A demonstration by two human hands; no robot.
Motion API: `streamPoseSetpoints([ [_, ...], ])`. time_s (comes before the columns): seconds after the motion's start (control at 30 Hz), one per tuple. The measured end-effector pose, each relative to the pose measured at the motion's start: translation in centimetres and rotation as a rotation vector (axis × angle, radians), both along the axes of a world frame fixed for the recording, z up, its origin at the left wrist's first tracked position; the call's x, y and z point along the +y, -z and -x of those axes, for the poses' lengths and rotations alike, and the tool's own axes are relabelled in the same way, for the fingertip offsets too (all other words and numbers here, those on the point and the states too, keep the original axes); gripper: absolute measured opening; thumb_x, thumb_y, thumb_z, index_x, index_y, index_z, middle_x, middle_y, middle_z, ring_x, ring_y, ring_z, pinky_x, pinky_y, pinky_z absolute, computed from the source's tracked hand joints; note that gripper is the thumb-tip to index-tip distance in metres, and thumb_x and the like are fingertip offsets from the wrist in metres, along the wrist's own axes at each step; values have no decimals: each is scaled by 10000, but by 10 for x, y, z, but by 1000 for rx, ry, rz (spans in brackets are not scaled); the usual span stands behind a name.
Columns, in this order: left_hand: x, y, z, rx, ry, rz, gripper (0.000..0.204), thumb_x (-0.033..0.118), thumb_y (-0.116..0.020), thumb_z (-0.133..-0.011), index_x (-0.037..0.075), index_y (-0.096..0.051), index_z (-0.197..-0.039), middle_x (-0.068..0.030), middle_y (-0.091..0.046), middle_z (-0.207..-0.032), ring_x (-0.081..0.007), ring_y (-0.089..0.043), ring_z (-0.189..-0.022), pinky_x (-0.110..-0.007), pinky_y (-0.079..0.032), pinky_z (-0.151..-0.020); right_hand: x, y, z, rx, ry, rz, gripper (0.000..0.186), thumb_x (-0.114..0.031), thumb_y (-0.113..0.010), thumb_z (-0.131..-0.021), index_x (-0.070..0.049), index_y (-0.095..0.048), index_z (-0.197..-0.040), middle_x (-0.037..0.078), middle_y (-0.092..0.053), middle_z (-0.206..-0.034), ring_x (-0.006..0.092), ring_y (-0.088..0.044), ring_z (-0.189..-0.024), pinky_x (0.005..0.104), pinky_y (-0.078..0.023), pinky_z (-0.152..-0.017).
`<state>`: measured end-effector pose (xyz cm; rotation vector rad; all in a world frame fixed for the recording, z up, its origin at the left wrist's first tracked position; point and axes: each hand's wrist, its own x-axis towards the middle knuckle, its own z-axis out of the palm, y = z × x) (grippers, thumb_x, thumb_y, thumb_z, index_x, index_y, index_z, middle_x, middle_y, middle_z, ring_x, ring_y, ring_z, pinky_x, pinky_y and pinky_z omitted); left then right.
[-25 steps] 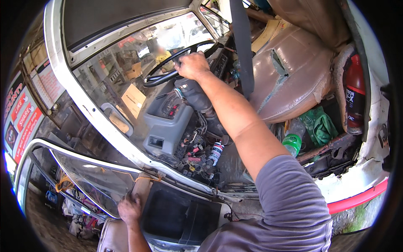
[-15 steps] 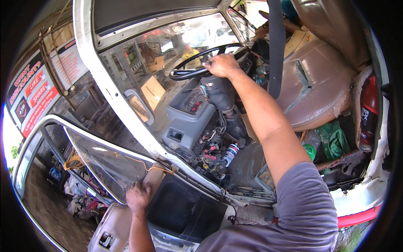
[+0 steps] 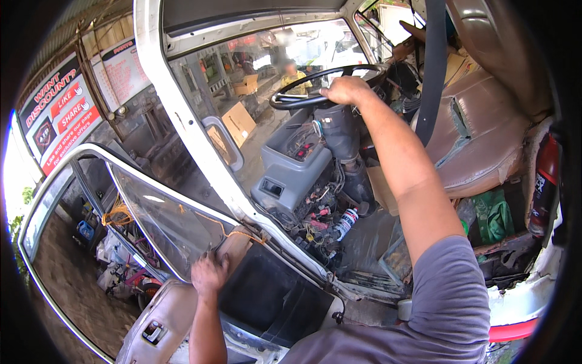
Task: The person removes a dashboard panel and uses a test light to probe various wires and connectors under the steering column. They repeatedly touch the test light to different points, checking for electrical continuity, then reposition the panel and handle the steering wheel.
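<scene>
My right hand (image 3: 349, 90) grips the near rim of a black steering wheel (image 3: 290, 102), with my arm stretched across the cab opening. Below the wheel, the dark steering column (image 3: 341, 136) runs down beside a grey dashboard panel (image 3: 285, 182). Loose wiring (image 3: 318, 209) hangs out under that panel. On the left, my left hand (image 3: 209, 271) is curled over the upper edge of the open vehicle door (image 3: 173, 312), next to its window glass. Its fingertips are partly hidden behind the edge. An orange cord (image 3: 209, 216) is strung along the door top.
A spray can (image 3: 346, 224) leans on the cab floor by the wiring. A torn brown seat (image 3: 479, 133) and a hanging dark belt (image 3: 432, 73) are at the right, with a red bottle (image 3: 543, 185) beside the seat. Beyond the windshield, a person (image 3: 293, 77) is visible.
The whole view has shifted, so the cab and door appear farther right. Both hands keep their places, the right on the steering wheel and the left on the door edge.
</scene>
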<state>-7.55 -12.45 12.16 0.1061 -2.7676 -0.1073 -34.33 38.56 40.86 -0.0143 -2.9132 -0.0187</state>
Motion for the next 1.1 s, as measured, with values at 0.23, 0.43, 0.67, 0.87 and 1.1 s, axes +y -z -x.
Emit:
streamPoseSetpoints([
  [0.23,-4,10,5,78,15,26,486,508,-733,-993,58,-796,-1163,-223,-790,-1093,-444,-756,-992,-544,-587,-914,5,-2,27,-25,24,99,678,-745,-617,-1008,-151,-876,-1210,145,-836,-1109,304,-788,-1054,463,-568,-1001],
  [0.43,-2,5,8,19,-3,-12,390,446,-752,-985,62,-764,-1050,-202,-774,-1053,-424,-748,-1016,-532,-573,-945,25,-4,47,-38,-75,58,836,-794,-613,-985,-35,-841,-1250,257,-808,-1274,373,-784,-1152,459,-566,-1037],
  [0.67,-2,1,11,-18,1,-42,387,427,-764,-972,55,-756,-1079,-193,-771,-1104,-410,-739,-1071,-529,-562,-979,59,-4,49,36,-164,91,707,-679,-662,-989,-15,-874,-1111,262,-825,-1124,358,-794,-1076,469,-567,-1012],
  [0.87,-1,2,11,-3,-2,-44,395,409,-776,-956,49,-769,-1119,-190,-767,-1092,-411,-735,-1068,-527,-559,-981,82,1,58,183,-174,160,663,-648,-710,-993,-11,-882,-1061,220,-838,-1023,341,-795,-973,453,-585,-954],
  [1.1,-2,6,13,-38,-28,-22,410,409,-782,-953,47,-770,-1144,-192,-746,-1088,-416,-721,-1051,-532,-549,-970,85,0,67,149,-150,101,576,-607,-691,-1020,-75,-909,-1043,184,-844,-973,298,-802,-912,467,-593,-922],
])
